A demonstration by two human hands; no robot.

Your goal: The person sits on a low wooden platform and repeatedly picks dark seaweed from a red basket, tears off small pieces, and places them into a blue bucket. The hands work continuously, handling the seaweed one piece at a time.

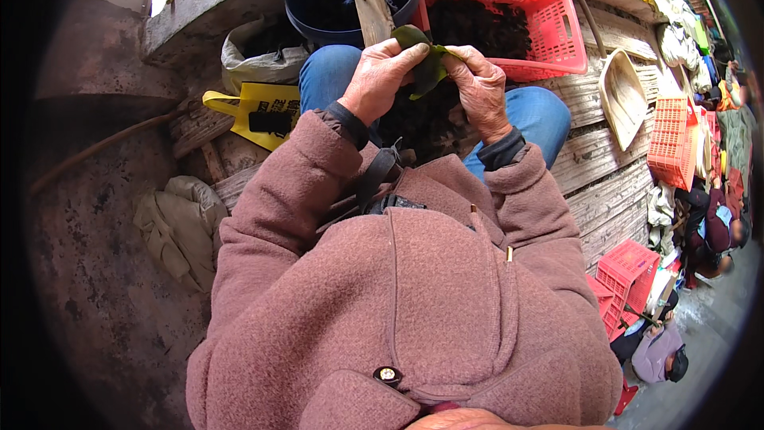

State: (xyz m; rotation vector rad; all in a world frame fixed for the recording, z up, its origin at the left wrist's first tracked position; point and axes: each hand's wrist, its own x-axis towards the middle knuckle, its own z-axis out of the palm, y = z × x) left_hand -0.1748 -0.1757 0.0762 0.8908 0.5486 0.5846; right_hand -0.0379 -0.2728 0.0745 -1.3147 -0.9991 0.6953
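Between my two hands, a dark green, leaf-like piece (425, 74) with yellow-green edges is held up above my knees. My left hand (377, 76) pinches it between thumb and fingers from one side. The fingers of my right hand (482, 92) grip its edge from the other side. Just beyond my left hand is the end of a wooden plank (371, 9), with blue cord tied around it. Dark pieces, too shadowed to identify, lie in a heap (418, 125) between my knees.
Beyond my hands stand a dark blue tub (295, 12) and a red plastic crate (552, 30) holding dark pieces. A white sack (239, 63) and yellow bag (250, 113) lie left. Right are a wooden scoop (624, 98), stacked red crates (630, 269) and several seated people (659, 349).
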